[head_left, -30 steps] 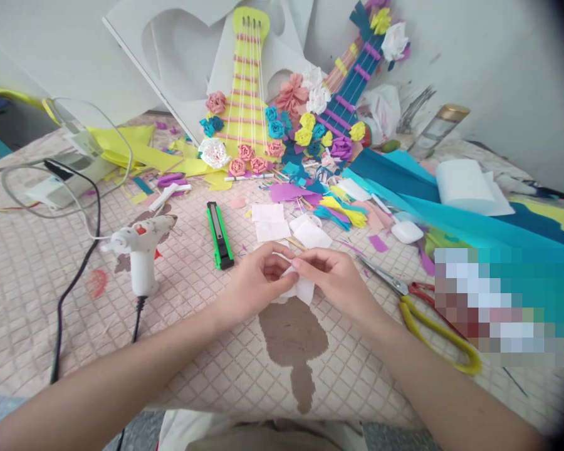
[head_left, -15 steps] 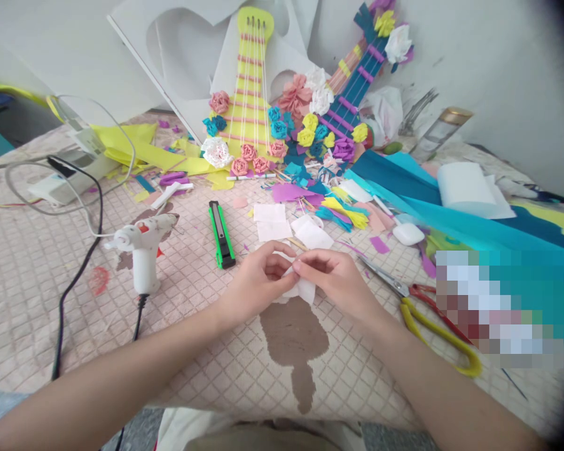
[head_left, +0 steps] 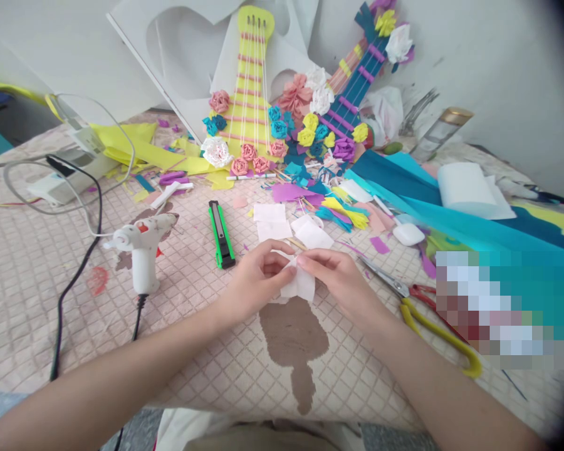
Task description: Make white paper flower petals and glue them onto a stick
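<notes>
Between both hands is a small piece of white crepe paper [head_left: 299, 286], its lower part fanning out below the fingertips. My left hand [head_left: 262, 275] pinches it from the left, thumb against curled fingers. From the right, my right hand [head_left: 331, 275] grips the same piece between thumb and index finger. The fingers hide part of the paper. Just beyond the hands lie flat white paper squares [head_left: 271, 220] and a thin wooden stick [head_left: 295, 243]. A green utility knife [head_left: 222, 235] rests left of my left hand.
A white glue gun [head_left: 143, 250] stands at left with its cord. Scissors [head_left: 407, 294] with red and yellow handles lie at right. Paper-flowered guitars, one yellow [head_left: 251, 94] and one blue [head_left: 357, 81], lean at the back. Blue crepe paper [head_left: 451, 213] and a white roll [head_left: 466, 188] lie right.
My fingertips have shifted slightly on the white paper, and more of it shows between them. The surrounding things stay where they were.
</notes>
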